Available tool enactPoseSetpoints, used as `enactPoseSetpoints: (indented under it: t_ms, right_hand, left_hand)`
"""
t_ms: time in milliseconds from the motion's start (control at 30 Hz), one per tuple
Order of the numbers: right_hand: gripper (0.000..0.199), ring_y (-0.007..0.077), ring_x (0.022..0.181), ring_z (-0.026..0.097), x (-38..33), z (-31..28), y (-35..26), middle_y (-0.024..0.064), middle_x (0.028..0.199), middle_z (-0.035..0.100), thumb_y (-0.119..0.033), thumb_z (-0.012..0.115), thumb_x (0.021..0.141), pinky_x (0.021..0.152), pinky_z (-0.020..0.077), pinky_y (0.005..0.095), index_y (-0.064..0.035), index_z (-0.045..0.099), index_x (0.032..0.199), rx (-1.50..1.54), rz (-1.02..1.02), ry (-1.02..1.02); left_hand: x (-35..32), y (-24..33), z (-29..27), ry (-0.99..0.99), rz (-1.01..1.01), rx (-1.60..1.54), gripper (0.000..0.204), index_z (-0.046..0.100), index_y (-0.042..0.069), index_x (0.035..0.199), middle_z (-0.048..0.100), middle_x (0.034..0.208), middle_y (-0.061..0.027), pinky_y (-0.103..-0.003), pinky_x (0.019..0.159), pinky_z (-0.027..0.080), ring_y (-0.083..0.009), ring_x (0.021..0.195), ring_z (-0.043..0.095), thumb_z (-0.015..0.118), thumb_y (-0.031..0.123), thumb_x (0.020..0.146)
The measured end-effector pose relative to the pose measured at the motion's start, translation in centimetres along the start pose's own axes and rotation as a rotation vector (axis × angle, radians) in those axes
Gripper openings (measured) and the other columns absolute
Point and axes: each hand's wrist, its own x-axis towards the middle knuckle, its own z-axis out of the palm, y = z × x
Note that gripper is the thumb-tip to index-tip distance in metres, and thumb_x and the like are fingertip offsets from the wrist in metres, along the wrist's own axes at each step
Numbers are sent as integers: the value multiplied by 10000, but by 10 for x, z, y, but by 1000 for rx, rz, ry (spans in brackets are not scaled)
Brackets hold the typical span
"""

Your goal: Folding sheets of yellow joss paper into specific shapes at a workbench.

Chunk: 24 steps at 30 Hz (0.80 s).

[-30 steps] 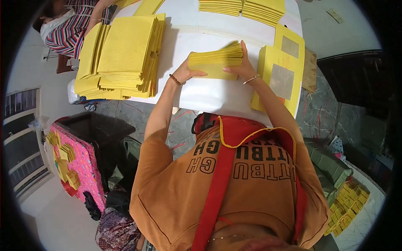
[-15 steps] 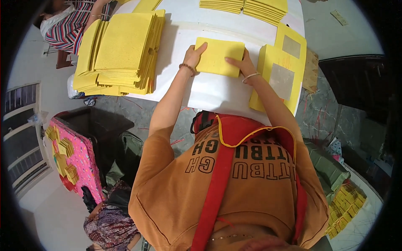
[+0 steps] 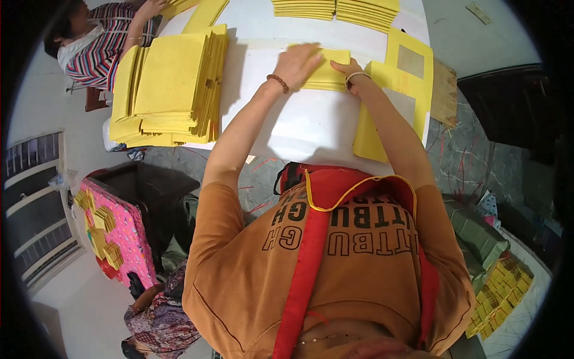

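Note:
A small stack of yellow paper sheets [image 3: 329, 76] lies on the white table in front of me. My left hand [image 3: 297, 66] rests across the stack's left part, fingers stretched out and slightly blurred. At the right edge, my right hand [image 3: 355, 76] grips the stack, thumb on top and the other fingers partly hidden behind the edge. Left of my hands stands a tall pile of larger yellow sheets [image 3: 170, 78], its edges uneven. Under and beside my right forearm is a yellow pile [image 3: 371, 122] with a grey rectangle on top. Beyond it lies another yellow piece with a grey rectangle [image 3: 411, 63].
Yellow stacks [image 3: 366, 13] line the table's far side. At the upper left, a person in a striped top [image 3: 98, 48] reaches over the table. A pink-covered table [image 3: 134, 239] bears yellow bundles; another person [image 3: 158, 314] is near it. More yellow bundles [image 3: 499, 293] lie lower right.
My left hand has moved from the stack's left edge onto its top. The stack now shows layered front edges and lies a little farther away. The right hand stays at its right edge.

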Motion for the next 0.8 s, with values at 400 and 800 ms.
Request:
enactPoseSetpoints:
  t_ms: [400,800]
  right_hand:
    - [563,258,979,563,-12,6,-22,145,1130,545,-144,700,723,780,487,364,-47,442,1214,-142,82,127]
    - [632,389,1182,293,-18,18,43,213,1261,347,-441,422,840,1011,208,472,-33,273,1298,-812,-515,487]
  left_hand:
    - [-7,-5,30,-135,529,369,875,232,131,1382,283,1387,-159,-488,1033,201,-306,1273,271,529,624,723]
    - [-10,7,37,-120,509,514,600,414,198,1274,317,1375,-119,-486,1022,234,-293,1263,290,509,542,790]
